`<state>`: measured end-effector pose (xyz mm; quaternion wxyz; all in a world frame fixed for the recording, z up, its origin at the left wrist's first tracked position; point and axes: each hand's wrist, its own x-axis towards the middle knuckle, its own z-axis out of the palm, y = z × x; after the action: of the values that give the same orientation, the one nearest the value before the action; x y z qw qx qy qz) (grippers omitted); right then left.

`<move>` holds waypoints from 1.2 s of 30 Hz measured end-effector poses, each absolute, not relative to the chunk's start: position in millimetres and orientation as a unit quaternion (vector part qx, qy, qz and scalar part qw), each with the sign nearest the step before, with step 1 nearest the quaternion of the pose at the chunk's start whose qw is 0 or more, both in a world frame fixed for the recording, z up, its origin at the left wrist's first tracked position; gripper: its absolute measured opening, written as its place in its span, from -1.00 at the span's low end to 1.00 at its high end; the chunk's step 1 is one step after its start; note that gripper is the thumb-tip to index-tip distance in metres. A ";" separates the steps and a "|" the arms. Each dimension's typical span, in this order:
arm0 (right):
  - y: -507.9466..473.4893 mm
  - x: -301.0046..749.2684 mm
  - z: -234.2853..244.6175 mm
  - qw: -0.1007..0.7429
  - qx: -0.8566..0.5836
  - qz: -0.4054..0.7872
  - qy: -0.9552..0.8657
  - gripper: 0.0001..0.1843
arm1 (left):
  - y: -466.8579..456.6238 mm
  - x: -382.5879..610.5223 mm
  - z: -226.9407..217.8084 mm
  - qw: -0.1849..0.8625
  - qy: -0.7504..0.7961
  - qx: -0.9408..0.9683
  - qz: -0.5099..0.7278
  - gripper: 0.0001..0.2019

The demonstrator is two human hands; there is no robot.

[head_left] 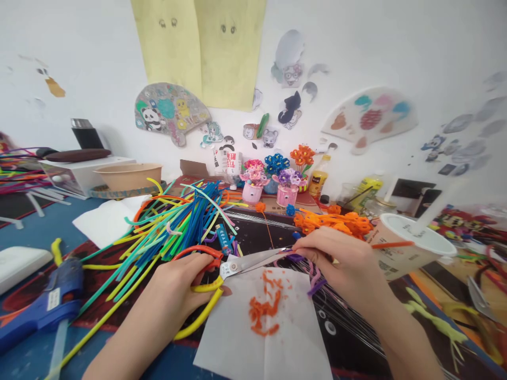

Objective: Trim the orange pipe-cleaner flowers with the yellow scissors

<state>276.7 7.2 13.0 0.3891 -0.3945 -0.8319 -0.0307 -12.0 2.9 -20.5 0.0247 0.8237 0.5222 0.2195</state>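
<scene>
Left hand [178, 290] was closed around the red handles of the steel scissors [253, 262], while right hand [336, 261] pinched something at the blade tips — its fingers hid what it was. Orange chenille snippets [263, 309] already lay on white paper [253, 353]; a big bundle of uncut pipe cleaners [174, 227] was left beside it, and finished flowers in pink pots [287, 195] stood behind.

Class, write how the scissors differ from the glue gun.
The scissors have long silver blades and red handles; the glue gun has a blue plastic body. The scissors are gripped in the left hand; the glue gun lies untouched on the mat. Both are hand tools.
</scene>
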 end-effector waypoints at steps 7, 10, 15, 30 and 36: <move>6.4 275.4 13.8 0.398 -0.393 -0.038 -0.828 -0.84 | 2.7 -11.5 -20.0 0.045 0.527 0.823 0.208 -0.70; 6.3 275.6 14.6 0.401 -0.390 -0.039 -0.828 -0.84 | 2.5 -11.3 -20.7 0.047 0.528 0.824 0.202 -0.70; 6.7 275.8 13.9 0.407 -0.384 -0.041 -0.827 -0.81 | 3.8 -10.7 -22.9 0.043 0.525 0.824 0.208 -0.67; 4.9 275.8 13.6 0.430 -0.377 -0.036 -0.820 -0.84 | 3.9 -9.8 -21.5 0.051 0.518 0.823 0.227 -0.63; 4.3 275.5 14.7 0.437 -0.374 -0.036 -0.817 -0.85 | 3.6 -9.8 -21.8 0.061 0.519 0.820 0.234 -0.62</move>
<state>275.5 4.3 14.7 0.4374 -0.3745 -0.8168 -0.0356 -9.8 3.6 -21.8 0.0609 0.8200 0.5186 0.2342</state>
